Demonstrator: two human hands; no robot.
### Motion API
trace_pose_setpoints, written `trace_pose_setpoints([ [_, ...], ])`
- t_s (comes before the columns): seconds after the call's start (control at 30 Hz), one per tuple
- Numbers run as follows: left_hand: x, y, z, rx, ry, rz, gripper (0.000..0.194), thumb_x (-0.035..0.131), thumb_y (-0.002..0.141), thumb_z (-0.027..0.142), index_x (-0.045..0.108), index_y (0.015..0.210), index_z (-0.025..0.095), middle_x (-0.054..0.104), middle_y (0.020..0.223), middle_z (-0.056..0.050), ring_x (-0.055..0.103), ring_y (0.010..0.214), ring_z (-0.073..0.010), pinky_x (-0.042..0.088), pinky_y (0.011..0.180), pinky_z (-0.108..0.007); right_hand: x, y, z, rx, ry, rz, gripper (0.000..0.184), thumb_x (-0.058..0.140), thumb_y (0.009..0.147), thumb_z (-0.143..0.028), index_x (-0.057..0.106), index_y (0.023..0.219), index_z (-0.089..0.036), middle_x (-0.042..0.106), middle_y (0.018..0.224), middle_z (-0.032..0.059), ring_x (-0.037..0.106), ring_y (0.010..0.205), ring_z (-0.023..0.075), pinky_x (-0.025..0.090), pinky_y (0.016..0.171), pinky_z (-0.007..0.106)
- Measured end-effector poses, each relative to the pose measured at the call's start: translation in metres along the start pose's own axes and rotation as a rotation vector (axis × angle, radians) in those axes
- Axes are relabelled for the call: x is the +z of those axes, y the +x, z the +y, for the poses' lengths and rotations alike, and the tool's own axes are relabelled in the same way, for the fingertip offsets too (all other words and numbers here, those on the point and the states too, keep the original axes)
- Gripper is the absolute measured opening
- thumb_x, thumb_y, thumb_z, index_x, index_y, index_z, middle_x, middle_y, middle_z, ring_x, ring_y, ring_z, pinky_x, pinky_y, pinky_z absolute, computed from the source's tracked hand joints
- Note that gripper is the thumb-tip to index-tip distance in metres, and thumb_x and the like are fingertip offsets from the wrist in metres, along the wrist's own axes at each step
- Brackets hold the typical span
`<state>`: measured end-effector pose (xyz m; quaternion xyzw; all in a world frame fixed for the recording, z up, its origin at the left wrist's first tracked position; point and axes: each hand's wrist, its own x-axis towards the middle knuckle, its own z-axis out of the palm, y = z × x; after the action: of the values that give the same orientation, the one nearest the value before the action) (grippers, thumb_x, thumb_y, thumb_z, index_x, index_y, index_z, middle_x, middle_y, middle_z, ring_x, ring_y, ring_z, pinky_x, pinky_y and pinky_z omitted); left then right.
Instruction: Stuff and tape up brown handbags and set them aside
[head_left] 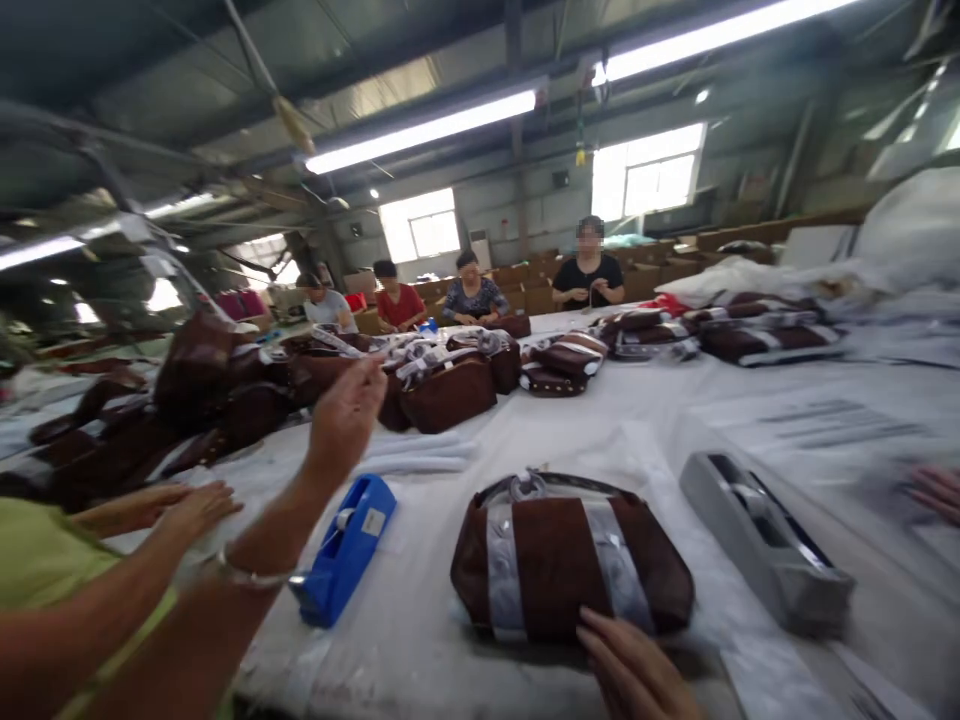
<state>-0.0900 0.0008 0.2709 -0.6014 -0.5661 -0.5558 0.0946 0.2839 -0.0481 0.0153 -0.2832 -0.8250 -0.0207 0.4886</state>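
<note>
A dark brown handbag (559, 565) stands on the white-covered table in front of me. Two greyish bands of wrapping cross its front, and its handle lies along the top with wrapped hardware. My right hand (637, 665) is at the bag's lower front edge, fingers stretched out, fingertips touching or very near it. Raised over the table to the left, my left hand (345, 415) has extended fingers and no visible object; a bracelet circles that wrist. Below it sits a blue tape dispenser (345, 560). A grey tape dispenser (761, 545) stands right of the bag.
A co-worker in a yellow-green top (45, 550) works close on my left, hands on the table. Another person's hand (937, 490) shows at right. Brown bags (450, 390) are piled across the table's middle; several people sit beyond. White sheeting (810, 420) lies at right.
</note>
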Motion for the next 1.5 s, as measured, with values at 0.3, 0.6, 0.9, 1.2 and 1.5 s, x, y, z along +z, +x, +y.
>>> trace_pose_setpoints([
  [0.3,0.136,-0.195,-0.033,-0.382,0.047,-0.511,0.069,0.062,0.087,0.049,0.045,0.147,0.02,0.028,0.162,-0.013,0.017,0.152,-0.0306,0.017,0.123,-0.054,-0.009,0.027,0.077,0.711,-0.171,-0.12,0.069,0.042,0.095,-0.061,0.045,0.147,-0.016,0.041,0.155,0.0145,0.039,0.143,0.0339,0.039,0.115,0.055],
  [0.6,0.121,-0.215,-0.061,-0.932,-0.234,-0.502,0.089,0.07,0.078,0.062,0.037,0.15,0.02,0.048,0.151,-0.014,0.041,0.141,-0.0302,0.033,0.119,-0.045,-0.002,0.023,0.097,1.128,0.135,-0.241,0.096,0.05,0.079,-0.074,0.038,0.15,-0.011,0.041,0.155,0.0152,0.034,0.146,0.0323,0.023,0.123,0.051],
  [0.9,0.065,-0.223,-0.051,-0.906,-0.841,-0.226,0.093,0.071,0.082,0.056,0.019,0.156,0.034,0.039,0.158,-0.009,0.031,0.148,-0.0289,0.021,0.122,-0.05,-0.052,0.013,0.043,1.064,0.26,-0.021,0.103,0.068,0.076,-0.06,0.016,0.158,-0.026,0.051,0.148,0.0108,0.052,0.133,0.0322,0.046,0.108,0.046],
  [1.2,0.021,-0.22,-0.053,-0.63,-0.593,-0.657,0.123,0.089,0.058,0.054,0.022,0.157,0.027,0.029,0.162,-0.012,0.024,0.149,-0.0364,0.019,0.123,-0.05,-0.067,0.002,0.046,1.122,0.271,-0.145,0.057,0.07,0.063,-0.06,0.073,0.1,-0.016,0.077,0.091,0.013,0.071,0.096,0.0352,0.059,0.083,0.041],
  [1.5,0.029,-0.219,-0.037,-0.847,-0.413,-0.486,0.074,0.078,0.072,0.051,0.056,0.136,0.021,0.062,0.137,-0.009,0.054,0.131,-0.0335,0.041,0.113,-0.048,-0.054,0.018,0.027,1.189,0.287,-0.119,0.067,0.06,0.076,-0.068,0.07,0.119,-0.018,0.072,0.119,0.0127,0.064,0.114,0.0361,0.053,0.099,0.047],
])
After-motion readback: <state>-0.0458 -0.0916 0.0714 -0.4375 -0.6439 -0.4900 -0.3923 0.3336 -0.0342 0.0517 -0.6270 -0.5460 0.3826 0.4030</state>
